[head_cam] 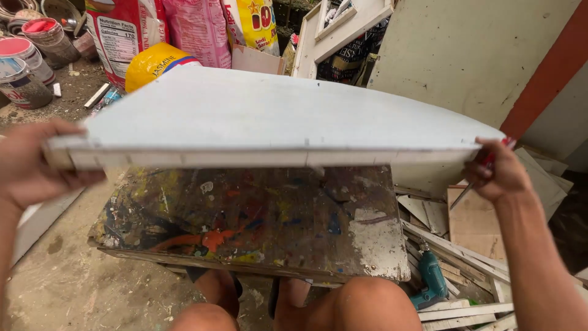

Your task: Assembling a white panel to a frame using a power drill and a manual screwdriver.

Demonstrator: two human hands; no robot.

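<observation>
A broad, flat, pale grey-white painted wooden board (257, 116) is held level just above the paint-splattered dark bench (263, 220), one hand at each end. The left hand (30, 162) wraps the board's left end, its fingers pressed around the edge; the right hand (499, 171) pinches the right corner while also keeping a slim red-handled tool (484, 168) against the palm. The board looks rigid and moderately heavy, its matt paint giving fair grip; the square-cut, pencil-marked front edge seems the safest place to hold, at both ends. Right of the bench lie scrap wood offcuts (465, 245) and a teal power drill (432, 279).
</observation>
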